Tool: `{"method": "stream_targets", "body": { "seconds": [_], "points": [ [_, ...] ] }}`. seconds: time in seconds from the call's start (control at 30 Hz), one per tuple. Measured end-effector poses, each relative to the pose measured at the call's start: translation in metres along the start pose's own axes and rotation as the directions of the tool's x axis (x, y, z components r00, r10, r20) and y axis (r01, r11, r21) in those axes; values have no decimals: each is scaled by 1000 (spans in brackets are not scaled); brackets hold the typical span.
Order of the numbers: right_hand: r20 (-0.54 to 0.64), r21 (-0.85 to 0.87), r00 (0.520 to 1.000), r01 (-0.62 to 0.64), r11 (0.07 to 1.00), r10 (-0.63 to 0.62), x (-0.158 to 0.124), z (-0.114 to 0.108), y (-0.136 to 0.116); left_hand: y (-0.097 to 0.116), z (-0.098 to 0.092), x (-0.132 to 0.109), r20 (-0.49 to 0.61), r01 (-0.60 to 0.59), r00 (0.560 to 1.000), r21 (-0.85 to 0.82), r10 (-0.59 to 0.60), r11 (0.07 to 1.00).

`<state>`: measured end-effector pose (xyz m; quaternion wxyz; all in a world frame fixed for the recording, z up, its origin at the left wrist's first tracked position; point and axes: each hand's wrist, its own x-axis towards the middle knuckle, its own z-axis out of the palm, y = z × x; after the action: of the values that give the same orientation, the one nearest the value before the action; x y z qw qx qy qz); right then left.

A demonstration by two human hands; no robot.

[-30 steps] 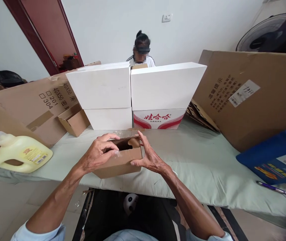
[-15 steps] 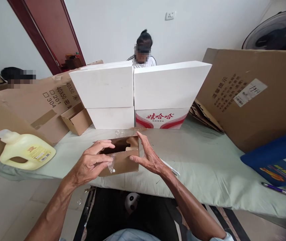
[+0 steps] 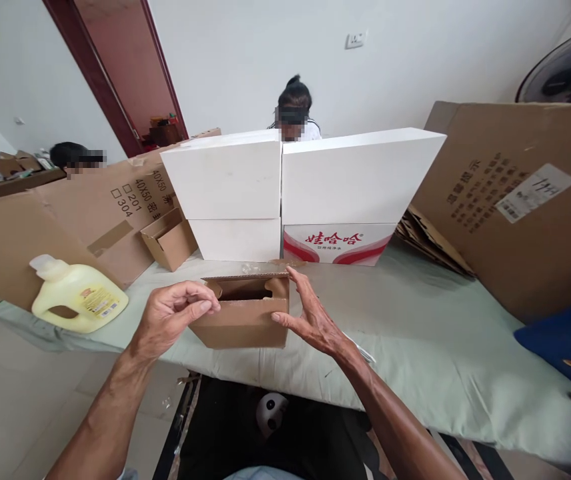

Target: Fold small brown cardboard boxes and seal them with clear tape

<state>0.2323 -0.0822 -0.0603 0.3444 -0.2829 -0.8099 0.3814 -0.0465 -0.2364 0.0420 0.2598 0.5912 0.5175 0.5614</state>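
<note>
A small brown cardboard box [image 3: 245, 327] stands with its top open on the near part of the cloth-covered table. My right hand [image 3: 310, 317] grips its right end, thumb on the front wall and fingers along the far corner. At the box's upper left corner is my left hand [image 3: 178, 313], its fingers curled and thumb pressed against the fingertips. Whatever is in that pinch, if anything, cannot be made out. The box's inside is dark, with cut flaps showing at its ends.
White boxes [image 3: 220, 180] are stacked behind, one a carton with red print [image 3: 338, 245]. A yellow detergent jug [image 3: 80, 297] and a small open box [image 3: 170, 241] stand left. Large cardboard [image 3: 495, 200] and a blue container [image 3: 565, 347] are right. A person [image 3: 293, 110] sits beyond.
My left hand has moved left off the box's front, and the clear tape strip seen there at its fingers no longer shows. My right hand stays on the box. The view has shifted left.
</note>
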Motion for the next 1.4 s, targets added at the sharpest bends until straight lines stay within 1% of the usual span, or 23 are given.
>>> {"method": "stream_targets", "body": {
  "seconds": [0.03, 0.1, 0.13, 0.17, 0.23, 0.27, 0.33, 0.4, 0.5, 0.63, 0.73, 0.8, 0.83, 0.9, 0.97, 1.0, 1.03, 1.1, 1.17, 1.23, 1.3, 1.33, 1.4],
  "points": [
    [-31, -31, 999, 28, 999, -29, 1, -1, -4, 1, 4, 3, 13, 23, 1000, 1, -23, 1000],
    [-138, -137, 978, 139, 981, -157, 2, -4, -18, 3, 11, 9, 60, 69, 996, 35, -72, 997],
    [-188, -208, 949, 213, 955, -252, 2, -4, -29, 4, 15, 10, 89, 93, 991, 65, -99, 994],
    [-218, -280, 908, 292, 914, -357, 1, -4, -42, 5, 19, 12, 113, 115, 986, 100, -126, 988],
    [-195, -394, 824, 431, 811, -532, 0, -1, -68, 7, 27, 14, 142, 138, 976, 170, -163, 976],
    [-158, -429, 795, 479, 766, -585, 0, 1, -80, 8, 31, 15, 153, 137, 974, 198, -169, 971],
    [-97, -473, 772, 520, 711, -629, 1, 6, -98, 11, 38, 16, 179, 112, 972, 228, -155, 967],
    [-79, -494, 780, 511, 704, -621, 4, 11, -105, 14, 43, 17, 212, 74, 969, 237, -126, 969],
    [-121, -478, 784, 492, 728, -609, 11, 17, -99, 17, 48, 17, 221, 14, 972, 262, -74, 965],
    [-185, -439, 781, 478, 761, -597, 15, 23, -88, 14, 51, 16, 195, -20, 980, 279, -36, 960],
    [-225, -409, 793, 451, 794, -566, 15, 28, -88, 10, 51, 15, 145, -52, 989, 301, 8, 952],
    [-295, -322, 808, 418, 849, -510, 14, 30, -90, 10, 50, 16, 105, -161, 986, 379, 130, 911],
    [-329, -236, 822, 406, 883, -465, 13, 31, -92, 11, 50, 17, 106, -241, 970, 425, 216, 872],
    [-351, 27, 869, 382, 924, -349, 12, 31, -94, 15, 50, 19, 157, -408, 911, 479, 382, 777],
    [-291, 329, 929, 321, 888, -228, 11, 28, -97, 19, 49, 23, 208, -516, 853, 470, 478, 716],
    [-241, 455, 956, 266, 850, -170, 11, 25, -98, 21, 49, 25, 220, -543, 837, 450, 501, 709],
    [-188, 554, 975, 201, 808, -114, 12, 22, -98, 22, 49, 27, 230, -558, 828, 425, 512, 712],
    [-90, 681, 996, 79, 728, -24, 13, 16, -100, 23, 48, 31, 255, -575, 818, 359, 516, 735],
    [-3, 760, 1000, -14, 650, 25, 16, 11, -101, 23, 49, 35, 283, -598, 799, 272, 531, 754],
    [64, 811, 997, -73, 580, 36, 18, 7, -100, 23, 50, 39, 288, -628, 771, 193, 568, 754],
    [109, 823, 994, -104, 558, 23, 19, 5, -99, 23, 51, 44, 286, -649, 750, 140, 597, 748],
    [110, 813, 994, -97, 574, 12, 20, 5, -98, 24, 52, 46, 280, -643, 755, 136, 593, 754],
    [41, 773, 999, -22, 634, -15, 19, 4, -98, 26, 54, 50, 225, -595, 800, 177, 556, 784]
  ]
}}
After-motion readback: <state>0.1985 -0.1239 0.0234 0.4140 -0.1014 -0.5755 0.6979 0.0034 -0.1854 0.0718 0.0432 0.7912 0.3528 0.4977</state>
